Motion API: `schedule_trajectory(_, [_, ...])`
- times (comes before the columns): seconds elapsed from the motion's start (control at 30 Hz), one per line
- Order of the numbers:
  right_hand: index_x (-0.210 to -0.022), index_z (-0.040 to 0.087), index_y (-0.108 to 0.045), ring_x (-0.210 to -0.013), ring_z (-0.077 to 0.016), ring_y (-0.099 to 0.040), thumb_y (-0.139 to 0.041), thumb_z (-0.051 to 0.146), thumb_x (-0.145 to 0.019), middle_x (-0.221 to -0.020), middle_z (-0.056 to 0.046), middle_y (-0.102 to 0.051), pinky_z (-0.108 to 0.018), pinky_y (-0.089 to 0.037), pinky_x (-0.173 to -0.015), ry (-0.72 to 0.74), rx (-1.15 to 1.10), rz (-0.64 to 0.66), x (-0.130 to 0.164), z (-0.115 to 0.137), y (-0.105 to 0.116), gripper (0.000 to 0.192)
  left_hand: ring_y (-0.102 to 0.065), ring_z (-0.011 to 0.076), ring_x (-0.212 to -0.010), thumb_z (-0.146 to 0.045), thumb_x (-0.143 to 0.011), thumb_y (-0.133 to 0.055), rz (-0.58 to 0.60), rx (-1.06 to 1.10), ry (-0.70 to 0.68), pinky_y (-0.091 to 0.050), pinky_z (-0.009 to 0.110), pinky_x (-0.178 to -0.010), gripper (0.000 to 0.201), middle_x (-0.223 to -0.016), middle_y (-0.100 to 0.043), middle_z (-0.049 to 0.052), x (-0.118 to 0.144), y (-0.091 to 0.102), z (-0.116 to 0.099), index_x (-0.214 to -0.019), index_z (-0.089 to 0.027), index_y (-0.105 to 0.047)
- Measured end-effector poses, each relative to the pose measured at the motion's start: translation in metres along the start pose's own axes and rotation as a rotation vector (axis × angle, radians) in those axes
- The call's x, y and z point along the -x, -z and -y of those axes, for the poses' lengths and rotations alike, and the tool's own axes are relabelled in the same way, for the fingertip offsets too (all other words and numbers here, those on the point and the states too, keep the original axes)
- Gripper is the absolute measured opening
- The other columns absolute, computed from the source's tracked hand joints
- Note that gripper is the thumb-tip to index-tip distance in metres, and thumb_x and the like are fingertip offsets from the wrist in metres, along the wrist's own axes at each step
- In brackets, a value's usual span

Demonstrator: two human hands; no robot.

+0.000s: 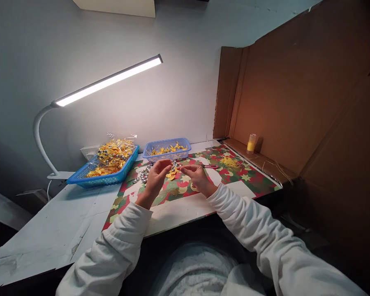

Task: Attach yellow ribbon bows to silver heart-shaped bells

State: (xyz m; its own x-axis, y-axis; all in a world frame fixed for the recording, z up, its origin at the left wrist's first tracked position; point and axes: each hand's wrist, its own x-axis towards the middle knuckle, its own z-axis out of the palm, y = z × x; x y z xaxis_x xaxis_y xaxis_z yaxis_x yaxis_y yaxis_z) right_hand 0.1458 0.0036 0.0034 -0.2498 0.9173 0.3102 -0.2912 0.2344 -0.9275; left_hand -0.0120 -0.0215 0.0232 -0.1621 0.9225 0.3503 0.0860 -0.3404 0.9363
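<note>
My left hand (156,176) is raised over the patterned mat, with its thumb and fingers pinched together. Facing it, my right hand (198,177) also has thumb and forefinger pressed together. What sits in either pinch is too small to make out. Between the fingertips show a yellow petal-like piece (172,174) and some silver beads (175,164); whether these are held or lie on the mat I cannot tell. More round silver beads (143,176) lie just left of my left hand. Behind my right hand is a thin red tool (211,166), perhaps a cutter.
A blue basket (123,176) heaped with yellow and silver pieces stands left; a smaller blue basket (169,155) is behind my hands. Yellow strands (230,162) lie on the camouflage mat (249,178). A yellow-and-clear container (251,144) stands by the cardboard wall (290,98). A lamp (111,82) shines overhead.
</note>
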Motion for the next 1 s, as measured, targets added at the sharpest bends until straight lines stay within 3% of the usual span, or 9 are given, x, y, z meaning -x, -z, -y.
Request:
schedule_trajectory(0.13, [-0.071,0.02,-0.075,-0.074,-0.0205,-0.063,-0.078,0.058,-0.06,-0.066,-0.003,-0.067,-0.035,-0.053,-0.069,0.018,0.027,-0.008,-0.001,-0.002,0.001,0.04,-0.065,0.0176,-0.078,-0.04,-0.062,-0.078,0.327,0.117,0.25,-0.052,0.031,-0.075,0.041,-0.088,-0.068,0.006,0.006,-0.01,0.007,-0.094,-0.016,-0.066])
schedule_trajectory(0.23, [-0.071,0.019,-0.075,-0.066,-0.0188,-0.061,-0.077,0.059,-0.061,-0.062,-0.003,-0.065,-0.033,-0.052,-0.06,0.0,0.045,0.006,-0.002,-0.003,0.001,0.041,-0.059,0.0122,-0.064,-0.04,-0.063,-0.077,0.405,0.176,0.326,-0.049,0.026,-0.063,0.039,-0.081,-0.065,0.004,0.008,-0.013,0.012,-0.091,-0.015,-0.065])
schedule_trajectory(0.37, [-0.07,0.02,-0.076,-0.073,-0.0218,-0.064,-0.078,0.06,-0.059,-0.066,-0.004,-0.068,-0.034,-0.053,-0.063,0.006,0.062,-0.004,-0.004,-0.007,0.002,0.042,-0.037,0.0045,-0.048,-0.043,-0.063,-0.077,0.404,0.19,0.307,-0.03,0.019,-0.046,0.035,-0.06,-0.048,-0.004,0.006,-0.01,0.013,-0.072,-0.015,-0.057])
schedule_trajectory(0.53, [-0.07,0.02,-0.075,-0.082,-0.0239,-0.065,-0.081,0.056,-0.057,-0.072,-0.005,-0.071,-0.038,-0.054,-0.074,-0.008,0.013,-0.034,-0.006,-0.012,0.003,0.038,-0.022,0.0037,-0.044,-0.054,-0.064,-0.075,0.337,0.117,0.257,-0.018,0.018,-0.043,0.044,-0.053,-0.031,-0.009,0.009,-0.01,0.009,-0.067,-0.018,-0.051])
schedule_trajectory(0.73, [-0.079,0.021,-0.075,-0.095,-0.0218,-0.064,-0.081,0.054,-0.058,-0.093,-0.006,-0.073,-0.038,-0.049,-0.09,0.048,-0.076,-0.154,-0.011,-0.01,0.009,0.04,-0.023,0.0056,-0.042,-0.059,-0.069,-0.068,0.257,-0.017,0.163,-0.016,0.021,-0.042,0.042,-0.049,-0.03,-0.009,0.011,-0.011,0.009,-0.074,-0.018,-0.061])
schedule_trajectory(0.83, [-0.077,0.02,-0.074,-0.088,-0.0198,-0.063,-0.08,0.053,-0.058,-0.088,-0.005,-0.073,-0.037,-0.048,-0.088,0.065,0.01,-0.211,-0.013,-0.01,0.012,0.038,-0.026,0.0067,-0.043,-0.058,-0.07,-0.068,0.204,-0.044,0.101,-0.018,0.022,-0.043,0.04,-0.048,-0.034,-0.008,0.01,-0.009,0.014,-0.075,-0.018,-0.065])
schedule_trajectory(1.0, [-0.08,0.018,-0.074,-0.082,-0.019,-0.063,-0.078,0.053,-0.061,-0.085,-0.006,-0.072,-0.033,-0.05,-0.076,0.107,0.111,-0.1,-0.007,-0.007,0.012,0.039,-0.034,0.009,-0.048,-0.054,-0.073,-0.066,0.172,-0.105,0.007,-0.025,0.023,-0.046,0.037,-0.052,-0.045,-0.004,0.01,-0.005,0.018,-0.074,-0.018,-0.07])
